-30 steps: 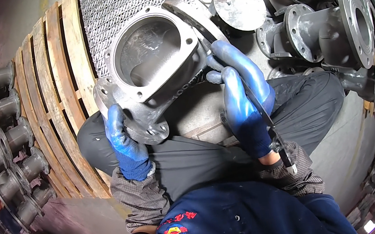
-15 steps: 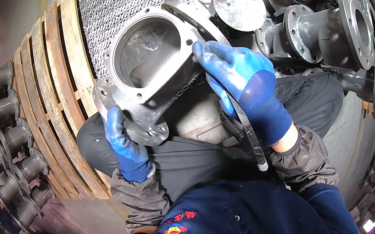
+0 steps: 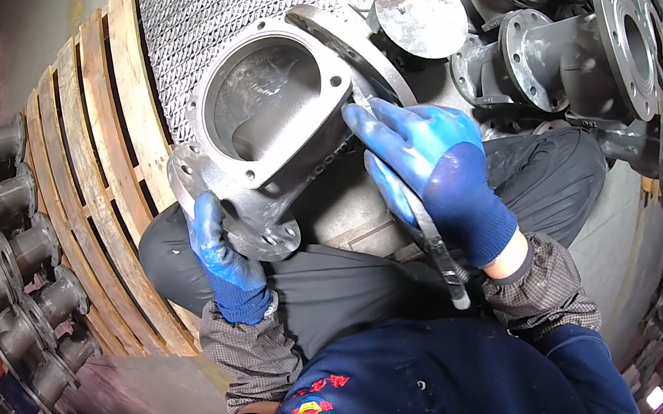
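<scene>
Observed from the workplace: the pipe fitting (image 3: pixel 292 183) lies in front of the person's folded legs (image 3: pixel 535 180), just ahead of the lap, with its large round opening facing up. What bears its weight underneath is mostly hidden.

Grip: the left hand (image 3: pixel 219 249) is closed around the edge of the near-left flange (image 3: pixel 262 239). The right hand (image 3: pixel 432 149) is closed on a long dark tool (image 3: pixel 438 255), its thin end pointing at the fitting beside the right corner of the top rim (image 3: pixel 296 129). Whether that end touches metal cannot be told; the fingers cover much of it.

Handling, in my judgement: the left hand should brace the flange firmly so that the body cannot rock. The tool is best guided in short, light, even strokes, its tip held clear of the flat rim to avoid scoring it. Fingers should not stray ahead of the tip.

Condition: dull grey metal, heavy-looking. The top rim is paler and smooth, with bolt holes at its corners. The bore is darker, with whitish scuffs inside. Raised markings run along the near side. A further flange (image 3: pixel 357 52) stands at the far right, its edge turned upward.
</scene>
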A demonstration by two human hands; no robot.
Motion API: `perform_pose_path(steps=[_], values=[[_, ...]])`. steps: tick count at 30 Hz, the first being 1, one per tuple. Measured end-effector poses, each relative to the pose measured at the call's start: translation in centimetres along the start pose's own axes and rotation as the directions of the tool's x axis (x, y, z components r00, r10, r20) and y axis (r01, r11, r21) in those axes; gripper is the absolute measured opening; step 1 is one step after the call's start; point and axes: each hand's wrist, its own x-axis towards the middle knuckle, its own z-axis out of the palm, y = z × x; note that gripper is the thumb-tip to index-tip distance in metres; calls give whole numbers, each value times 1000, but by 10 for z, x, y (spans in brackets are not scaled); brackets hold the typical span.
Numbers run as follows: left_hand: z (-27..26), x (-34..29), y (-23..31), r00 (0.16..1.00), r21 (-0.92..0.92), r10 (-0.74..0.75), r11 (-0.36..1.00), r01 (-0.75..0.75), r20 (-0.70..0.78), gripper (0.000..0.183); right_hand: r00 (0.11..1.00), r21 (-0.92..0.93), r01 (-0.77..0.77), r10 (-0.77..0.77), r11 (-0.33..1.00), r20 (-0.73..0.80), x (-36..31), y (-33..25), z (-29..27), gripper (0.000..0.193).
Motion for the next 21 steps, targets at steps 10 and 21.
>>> perform_pose_path(steps=[10, 21], values=[[-3, -4, 0, 998, 104, 46, 993, -51, 46, 42, 827, 913, -151, 555, 379, -94, 5, -6, 35, 32], [-19, -6, -19, 909, 435, 347, 798, -416, 233, 42, 744, 893, -216, 659, 395, -111, -10, -19, 33, 32]])
